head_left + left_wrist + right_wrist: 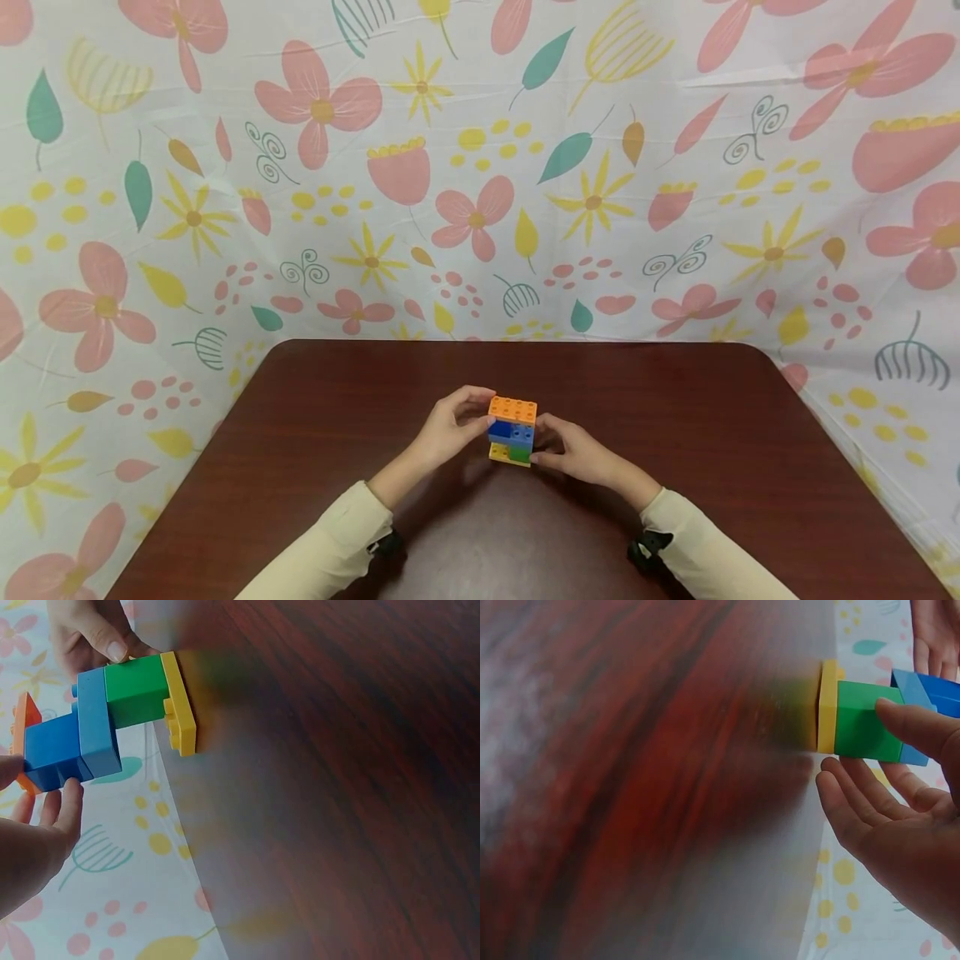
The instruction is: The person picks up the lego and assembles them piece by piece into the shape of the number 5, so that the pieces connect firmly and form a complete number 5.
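Observation:
A stack of toy building bricks stands upright on the brown table [480, 533]. At its base is a thin yellow plate [180, 705], with a green brick [866, 716] on one end. A lighter blue brick [97, 724] lies across that, then a dark blue brick [52, 750] on the opposite side, and an orange studded plate [513, 408] on top. My left hand [442, 429] holds the upper part from the left, fingers and thumb about the dark blue brick and orange plate. From the right, my right hand [581, 454] grips the green brick, its thumb on one face.
A white cloth [480, 125] printed with flowers and leaves hangs behind the table's far edge. Dark wrist devices [386, 544] sit at both sleeve cuffs. The glossy tabletop reflects the bricks.

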### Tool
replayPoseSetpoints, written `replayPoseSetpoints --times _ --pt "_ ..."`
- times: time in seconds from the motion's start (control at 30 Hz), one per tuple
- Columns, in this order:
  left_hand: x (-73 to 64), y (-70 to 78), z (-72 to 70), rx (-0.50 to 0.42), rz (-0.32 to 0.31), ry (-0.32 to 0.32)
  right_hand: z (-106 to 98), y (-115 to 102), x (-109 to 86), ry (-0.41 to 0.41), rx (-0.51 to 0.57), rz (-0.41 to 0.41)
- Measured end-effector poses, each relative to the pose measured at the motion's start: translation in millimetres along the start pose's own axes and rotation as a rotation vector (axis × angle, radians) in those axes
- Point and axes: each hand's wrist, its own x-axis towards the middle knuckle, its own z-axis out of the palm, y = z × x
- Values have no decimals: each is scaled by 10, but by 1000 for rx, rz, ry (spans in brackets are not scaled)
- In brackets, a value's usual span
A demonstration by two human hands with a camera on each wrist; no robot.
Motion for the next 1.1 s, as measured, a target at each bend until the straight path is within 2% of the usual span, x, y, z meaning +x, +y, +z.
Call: replayPoseSetpoints --times 0.33,0.7,0.83,0.93,1.1 --pt "42 -6 -19 -10 -15 5 2 -3 5 15 12 -8" --pt "106 36 -38 16 -35 70 8 -14 9 94 74 11" --pt "189 -153 -32 -2 -47 104 8 -30 5 142 82 6" --pt "238 -175 -25 -9 -50 139 -3 -49 14 175 88 13" --pt "237 73 -41 -15 -45 171 -13 -78 41 222 96 28"
